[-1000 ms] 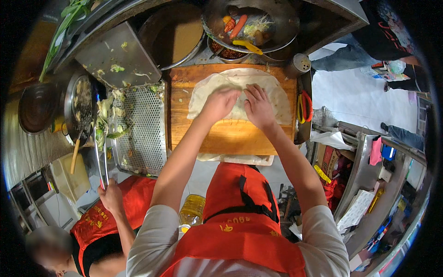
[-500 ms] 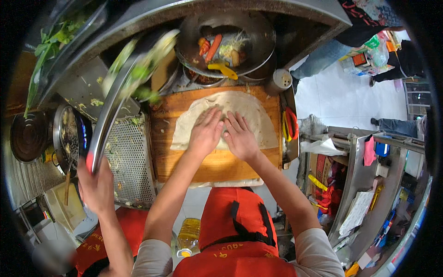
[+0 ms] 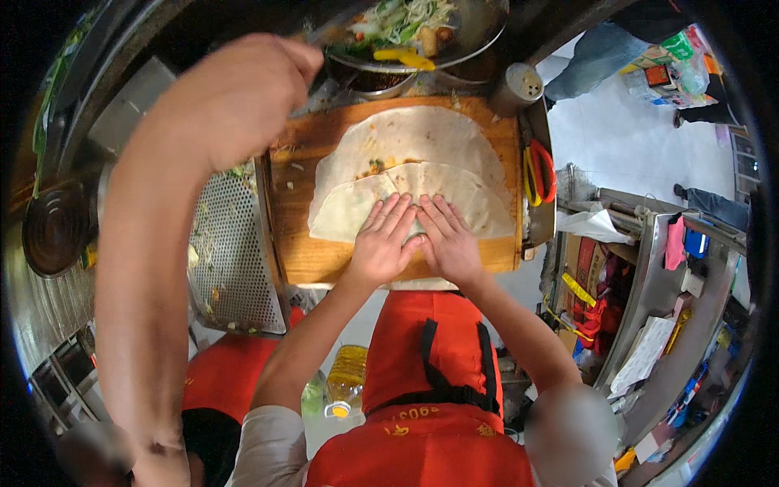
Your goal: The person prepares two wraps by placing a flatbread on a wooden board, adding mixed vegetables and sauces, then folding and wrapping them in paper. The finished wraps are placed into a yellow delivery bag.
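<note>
A large thin flatbread (image 3: pixel 430 134) lies on a wooden board (image 3: pixel 312 260), its near part folded back as a flap (image 3: pixel 349 203). Bits of green and orange filling (image 3: pixel 375 167) show along the flap's far edge; what lies under the flap is hidden. On the flap's near part, my left hand (image 3: pixel 385 243) rests palm down with fingers stretched out. My right hand (image 3: pixel 450 247) lies flat beside it in the same way, the thumbs close together. Neither hand grips anything.
From the left, a co-worker's arm (image 3: pixel 154 219) reaches past the board toward a wok (image 3: pixel 479 40) of vegetables with a yellow-handled tool (image 3: pixel 403 58). A perforated metal tray (image 3: pixel 231 243) adjoins the board. Red-handled scissors (image 3: pixel 542 170) and a shaker (image 3: pixel 519 88) stand right.
My hands now lie nearer the flatbread's near edge, and the flap's edge with filling is uncovered. The co-worker's arm has swung forward, and more vegetables are in the wok.
</note>
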The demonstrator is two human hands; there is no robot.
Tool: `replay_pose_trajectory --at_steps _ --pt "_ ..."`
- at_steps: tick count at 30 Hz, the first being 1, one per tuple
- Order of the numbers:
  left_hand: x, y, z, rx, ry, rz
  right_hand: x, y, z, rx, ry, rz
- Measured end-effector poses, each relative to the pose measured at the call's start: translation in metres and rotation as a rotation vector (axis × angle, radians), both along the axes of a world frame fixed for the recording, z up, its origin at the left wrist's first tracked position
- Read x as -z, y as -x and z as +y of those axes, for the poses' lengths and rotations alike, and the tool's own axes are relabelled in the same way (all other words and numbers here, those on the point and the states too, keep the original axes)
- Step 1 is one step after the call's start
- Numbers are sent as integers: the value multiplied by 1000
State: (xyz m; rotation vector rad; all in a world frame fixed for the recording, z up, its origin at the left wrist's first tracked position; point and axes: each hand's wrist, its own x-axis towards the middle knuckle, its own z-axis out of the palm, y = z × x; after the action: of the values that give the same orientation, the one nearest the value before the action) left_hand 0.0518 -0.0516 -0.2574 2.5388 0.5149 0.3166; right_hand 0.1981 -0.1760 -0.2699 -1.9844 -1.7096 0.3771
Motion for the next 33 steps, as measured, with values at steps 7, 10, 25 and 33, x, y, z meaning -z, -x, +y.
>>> replay_pose_trajectory --at_steps 7,10,25,33 --pt "-5 25 -31 -19 6 -5 -11 12 -32 -39 61 37" --pt "-7 30 -33 -19 7 -8 -15 14 -34 -11 48 73" --pt "0 27 24 -399 -55 -80 10 -42 -6 311 -80 -169" --pt "-12 -10 69 -567 -122 -207 -12 -64 44 431 -156 -157"
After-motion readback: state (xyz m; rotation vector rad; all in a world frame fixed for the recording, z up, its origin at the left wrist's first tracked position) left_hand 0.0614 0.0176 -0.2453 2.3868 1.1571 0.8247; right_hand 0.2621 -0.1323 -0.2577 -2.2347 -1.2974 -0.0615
